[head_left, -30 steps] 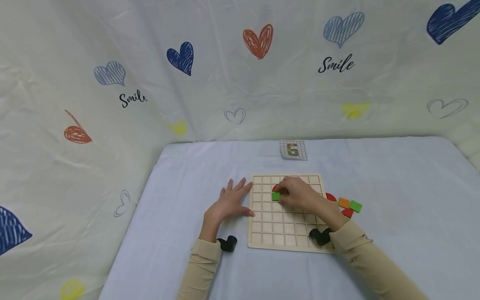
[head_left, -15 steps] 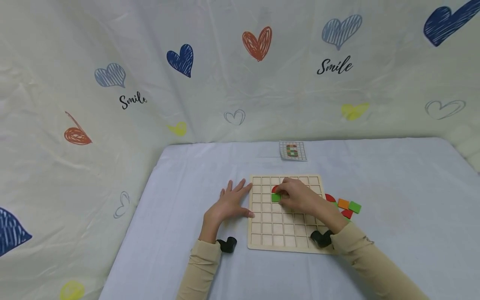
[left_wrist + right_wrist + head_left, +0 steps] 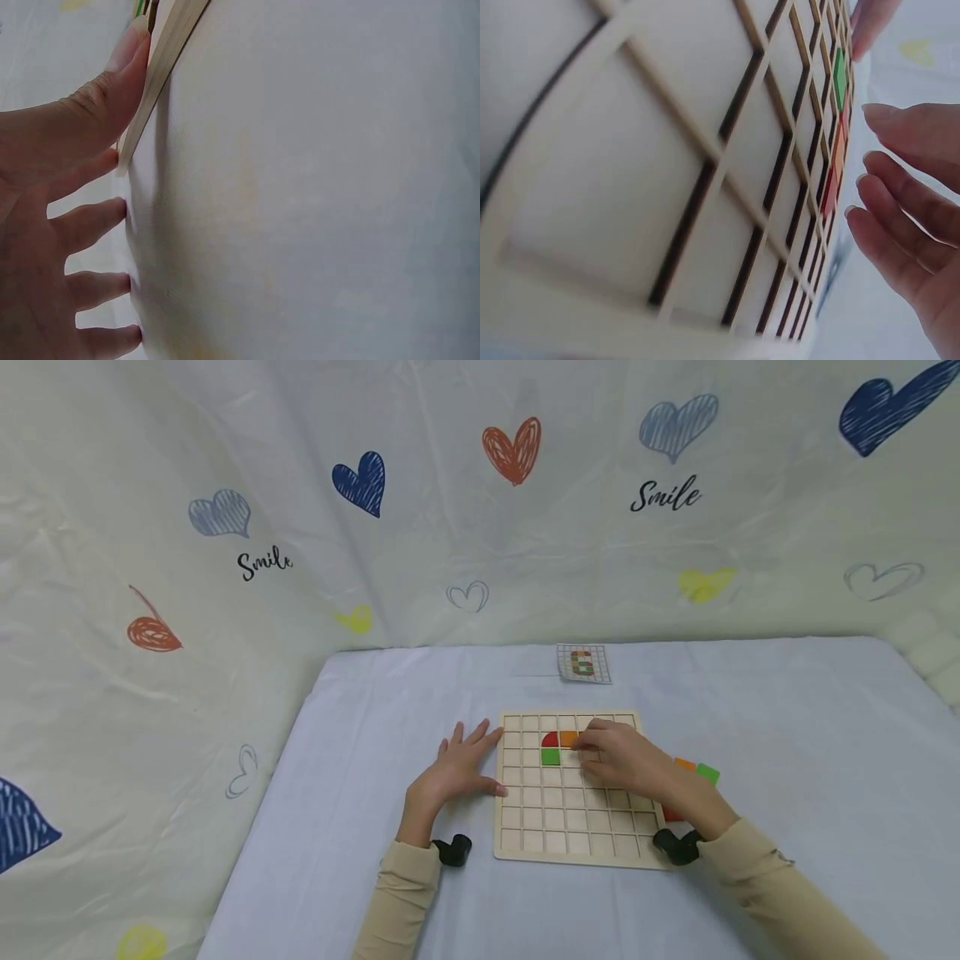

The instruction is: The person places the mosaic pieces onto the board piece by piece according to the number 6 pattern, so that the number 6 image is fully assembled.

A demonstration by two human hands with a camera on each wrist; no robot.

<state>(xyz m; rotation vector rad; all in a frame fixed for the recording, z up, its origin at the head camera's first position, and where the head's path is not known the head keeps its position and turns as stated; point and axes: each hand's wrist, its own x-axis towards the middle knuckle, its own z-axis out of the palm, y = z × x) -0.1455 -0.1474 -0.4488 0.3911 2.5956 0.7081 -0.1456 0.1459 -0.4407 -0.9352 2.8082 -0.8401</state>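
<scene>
My left hand lies at the left edge of the wooden grid board, fingers spread, thumb and a fingertip at the rim. In the left wrist view the thumb touches the board's side. Over the upper right of the board hovers my right hand, its fingers slightly bent and nothing between them. Just left of it, a red quarter-round tile, an orange tile and a green square tile sit in the grid. The right wrist view shows another red tile beside the orange one.
Loose tiles lie right of the board, partly hidden by my right forearm: an orange tile, a green tile and a red tile. A pattern card lies behind the board. Black wrist devices are on both wrists.
My right hand has shifted right and slightly toward the front, uncovering the orange tile beside the red quarter-round. The left hand keeps its place at the board's edge.
</scene>
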